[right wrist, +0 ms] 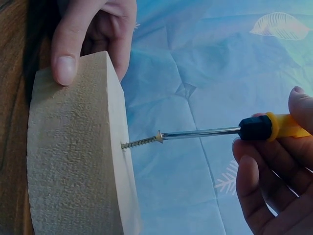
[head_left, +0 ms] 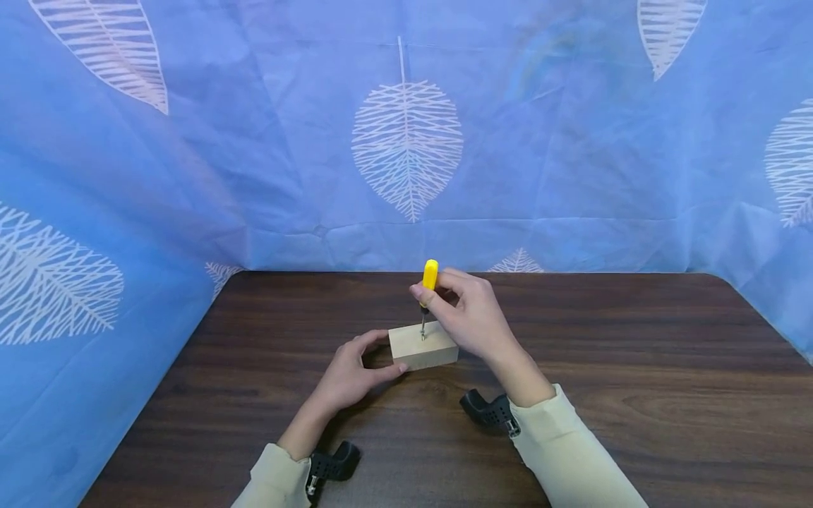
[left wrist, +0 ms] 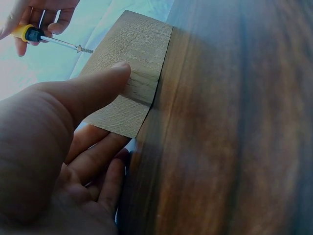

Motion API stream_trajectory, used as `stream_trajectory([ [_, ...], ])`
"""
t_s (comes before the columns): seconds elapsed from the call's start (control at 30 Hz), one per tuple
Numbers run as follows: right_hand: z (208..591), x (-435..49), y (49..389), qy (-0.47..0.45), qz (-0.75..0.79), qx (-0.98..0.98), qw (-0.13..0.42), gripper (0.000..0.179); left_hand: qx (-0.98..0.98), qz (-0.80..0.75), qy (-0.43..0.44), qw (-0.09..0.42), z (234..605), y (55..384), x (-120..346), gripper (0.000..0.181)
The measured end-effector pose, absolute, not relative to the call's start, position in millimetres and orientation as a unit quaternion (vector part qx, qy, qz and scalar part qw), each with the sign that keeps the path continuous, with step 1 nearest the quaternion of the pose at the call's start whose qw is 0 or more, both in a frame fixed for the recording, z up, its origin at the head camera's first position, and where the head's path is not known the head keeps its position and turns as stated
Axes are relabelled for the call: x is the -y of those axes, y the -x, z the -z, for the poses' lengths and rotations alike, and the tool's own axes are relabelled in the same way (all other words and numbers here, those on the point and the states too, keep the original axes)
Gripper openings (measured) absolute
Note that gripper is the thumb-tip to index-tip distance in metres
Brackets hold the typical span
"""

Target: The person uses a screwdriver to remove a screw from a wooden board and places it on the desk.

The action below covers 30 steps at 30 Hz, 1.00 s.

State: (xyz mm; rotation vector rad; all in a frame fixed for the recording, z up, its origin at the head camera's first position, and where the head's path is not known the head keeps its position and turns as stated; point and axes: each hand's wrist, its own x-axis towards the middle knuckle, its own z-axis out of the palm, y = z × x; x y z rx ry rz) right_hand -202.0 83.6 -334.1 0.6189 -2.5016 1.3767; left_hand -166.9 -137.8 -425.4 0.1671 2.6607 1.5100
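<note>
Screw, one: pale metal, standing out of the block at the centre of the head view; point at the wood, much of the thread exposed.

Wooden block, one: pale, flat on the tabletop, at the centre of the head view, just below the middle. Only a short part of the screw can be in it, by the look of things, so a sideways push could tip the screw or work it loose.

Screwdriver, one: yellow handle, black collar, bright shaft, upright over the block; tip at the screw head. Shaft and screw appear to meet at a slight angle in the right wrist view — a likely cause of the tip slipping out and scratching the wood.

Right hand: right of centre, thumb and fingers closed about the yellow handle. A loose or off-line twist here could send the screw in crooked.

Left hand: left of centre, pinching the block's left end, thumb on the near side. The right end has no hand on it — under a hard turn the block might swivel. Thumb and fingers lie near enough to be at risk from a slipped tip.

Cloth, blue, leaf-printed: across the upper frame.
</note>
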Motion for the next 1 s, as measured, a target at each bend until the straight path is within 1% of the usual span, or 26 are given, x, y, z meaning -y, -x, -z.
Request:
stream_trajectory([
  [0.33,334.4,-84.0,203.2,-0.206,-0.464,0.854,0.115,0.025,-0.870,-0.489,-0.056,0.032,426.5,167.1,138.0,0.061],
  [0.57,332.0,-83.6,201.5,-0.211,-0.457,0.857,0.113,0.024,-0.871,-0.487,-0.055,0.036,426.2,166.4,138.3,0.061],
  [0.83,331.0,-85.5,201.5,-0.223,-0.453,0.858,0.098,0.019,-0.869,-0.490,-0.058,0.038,424.4,165.7,137.9,0.059],
  [1.0,332.7,-87.5,201.5,-0.219,-0.461,0.856,0.082,0.019,-0.868,-0.491,-0.060,0.038,425.7,165.1,137.6,0.060],
])
